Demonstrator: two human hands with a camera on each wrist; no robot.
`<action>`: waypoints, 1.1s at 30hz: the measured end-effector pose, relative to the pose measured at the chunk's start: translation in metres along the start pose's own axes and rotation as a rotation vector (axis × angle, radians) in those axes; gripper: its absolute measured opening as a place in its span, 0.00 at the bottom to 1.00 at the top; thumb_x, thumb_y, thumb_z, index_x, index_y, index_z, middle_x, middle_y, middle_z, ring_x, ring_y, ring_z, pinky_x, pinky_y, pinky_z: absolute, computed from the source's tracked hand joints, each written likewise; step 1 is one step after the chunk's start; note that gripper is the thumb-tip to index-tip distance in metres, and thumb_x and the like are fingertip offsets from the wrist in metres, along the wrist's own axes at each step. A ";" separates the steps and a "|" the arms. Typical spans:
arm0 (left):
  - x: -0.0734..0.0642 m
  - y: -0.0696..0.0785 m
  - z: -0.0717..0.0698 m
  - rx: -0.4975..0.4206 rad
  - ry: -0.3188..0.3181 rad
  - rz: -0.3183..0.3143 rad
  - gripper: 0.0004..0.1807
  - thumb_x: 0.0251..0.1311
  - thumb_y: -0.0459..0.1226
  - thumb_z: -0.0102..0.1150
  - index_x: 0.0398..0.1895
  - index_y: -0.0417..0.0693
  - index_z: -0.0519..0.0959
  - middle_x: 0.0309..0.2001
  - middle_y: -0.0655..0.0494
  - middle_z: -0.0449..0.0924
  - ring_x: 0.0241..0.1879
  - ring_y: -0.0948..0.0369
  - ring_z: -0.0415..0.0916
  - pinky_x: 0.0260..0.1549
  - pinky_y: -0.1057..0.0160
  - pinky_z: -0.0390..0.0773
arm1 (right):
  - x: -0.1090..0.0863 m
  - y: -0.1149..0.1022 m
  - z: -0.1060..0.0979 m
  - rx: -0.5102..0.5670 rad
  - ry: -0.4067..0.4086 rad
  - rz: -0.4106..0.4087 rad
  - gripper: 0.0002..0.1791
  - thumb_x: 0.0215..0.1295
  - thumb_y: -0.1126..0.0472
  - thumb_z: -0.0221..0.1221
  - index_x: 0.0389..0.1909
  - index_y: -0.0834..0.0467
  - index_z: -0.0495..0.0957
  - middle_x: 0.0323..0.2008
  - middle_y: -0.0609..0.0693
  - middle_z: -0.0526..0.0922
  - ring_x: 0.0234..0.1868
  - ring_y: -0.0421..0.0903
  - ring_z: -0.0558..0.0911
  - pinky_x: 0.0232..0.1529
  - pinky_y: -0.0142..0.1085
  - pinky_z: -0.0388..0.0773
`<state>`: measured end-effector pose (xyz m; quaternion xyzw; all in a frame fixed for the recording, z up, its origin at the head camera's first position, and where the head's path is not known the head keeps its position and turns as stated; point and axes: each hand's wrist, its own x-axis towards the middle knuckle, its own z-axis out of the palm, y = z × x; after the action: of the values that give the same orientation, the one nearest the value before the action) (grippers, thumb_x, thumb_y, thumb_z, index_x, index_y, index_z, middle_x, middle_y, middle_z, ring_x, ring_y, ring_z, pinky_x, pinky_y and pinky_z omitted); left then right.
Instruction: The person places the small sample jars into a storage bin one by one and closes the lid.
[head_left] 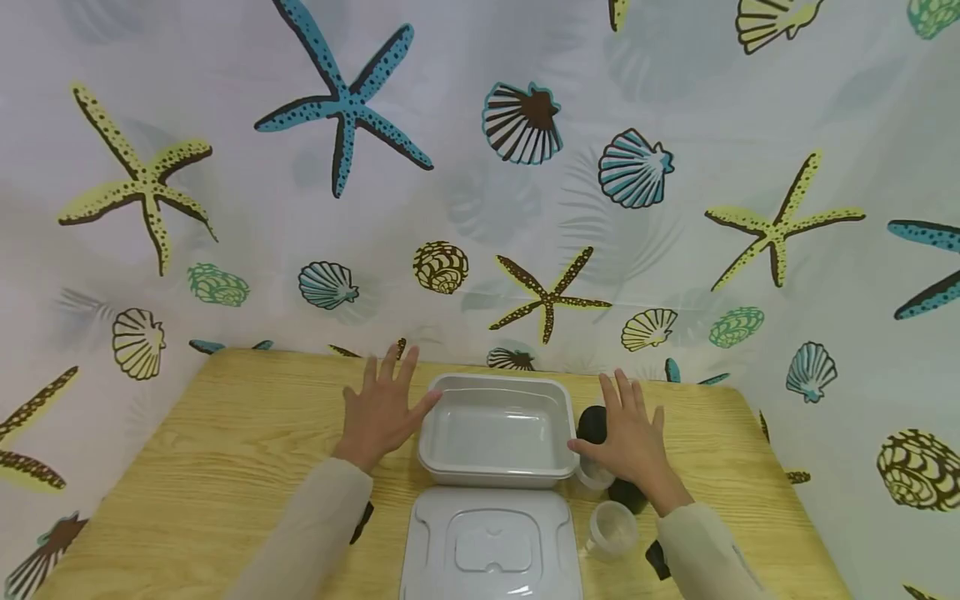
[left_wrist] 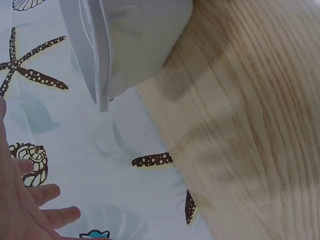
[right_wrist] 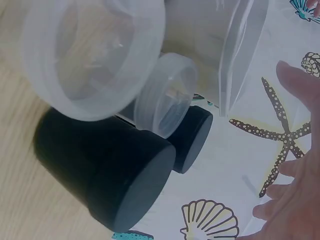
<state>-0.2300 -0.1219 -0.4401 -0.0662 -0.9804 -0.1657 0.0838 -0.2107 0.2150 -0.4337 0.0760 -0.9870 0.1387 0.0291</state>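
A pale grey rectangular container (head_left: pixel 495 429) stands open at the middle of the table, its inside bare. My left hand (head_left: pixel 381 412) is at its left side with fingers spread; in the left wrist view the visible fingers (left_wrist: pixel 47 195) hold nothing and are apart from the container wall (left_wrist: pixel 142 45). On the other side, my right hand (head_left: pixel 630 433) is also spread and holds nothing, above a group of small cups. That group has a black cup (right_wrist: pixel 100 165), a second black one (right_wrist: pixel 192 140), a clear cup (right_wrist: pixel 95 60) and another clear one (right_wrist: pixel 167 95).
In front of the container lies a pale grey lid (head_left: pixel 491 542) with a raised rectangular panel. The wood-grain table (head_left: pixel 225 450) extends to both sides. Behind and around it hangs a white sheet (head_left: pixel 450 200) printed with starfish and shells.
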 end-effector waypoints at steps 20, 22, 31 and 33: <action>-0.008 -0.001 0.018 -0.231 -0.024 -0.070 0.37 0.71 0.55 0.39 0.74 0.43 0.48 0.69 0.31 0.53 0.63 0.34 0.60 0.46 0.35 0.74 | -0.041 0.003 0.007 0.082 0.085 -0.016 0.54 0.49 0.43 0.69 0.72 0.59 0.52 0.72 0.64 0.52 0.71 0.67 0.52 0.59 0.73 0.53; -0.008 -0.002 0.021 -0.260 -0.041 -0.081 0.37 0.71 0.54 0.37 0.75 0.44 0.47 0.69 0.32 0.52 0.64 0.34 0.58 0.48 0.35 0.72 | -0.045 0.003 0.008 0.083 0.107 -0.030 0.53 0.49 0.44 0.68 0.71 0.60 0.54 0.72 0.65 0.53 0.70 0.68 0.54 0.57 0.73 0.55; -0.014 0.004 0.034 -0.495 -0.075 -0.144 0.34 0.73 0.47 0.37 0.74 0.37 0.46 0.69 0.29 0.51 0.68 0.35 0.53 0.63 0.37 0.59 | -0.063 0.001 0.016 0.091 0.128 -0.031 0.53 0.47 0.45 0.70 0.70 0.60 0.55 0.70 0.66 0.57 0.67 0.68 0.62 0.57 0.69 0.61; -0.015 0.005 0.037 -0.522 -0.070 -0.173 0.33 0.73 0.46 0.38 0.73 0.36 0.47 0.69 0.29 0.52 0.68 0.36 0.54 0.64 0.38 0.58 | -0.067 0.002 0.019 0.105 0.132 -0.034 0.53 0.46 0.46 0.71 0.70 0.61 0.57 0.69 0.66 0.58 0.65 0.67 0.65 0.57 0.67 0.62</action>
<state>-0.2194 -0.1064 -0.4756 -0.0074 -0.9088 -0.4168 0.0154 -0.1459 0.2206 -0.4581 0.0850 -0.9728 0.1947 0.0925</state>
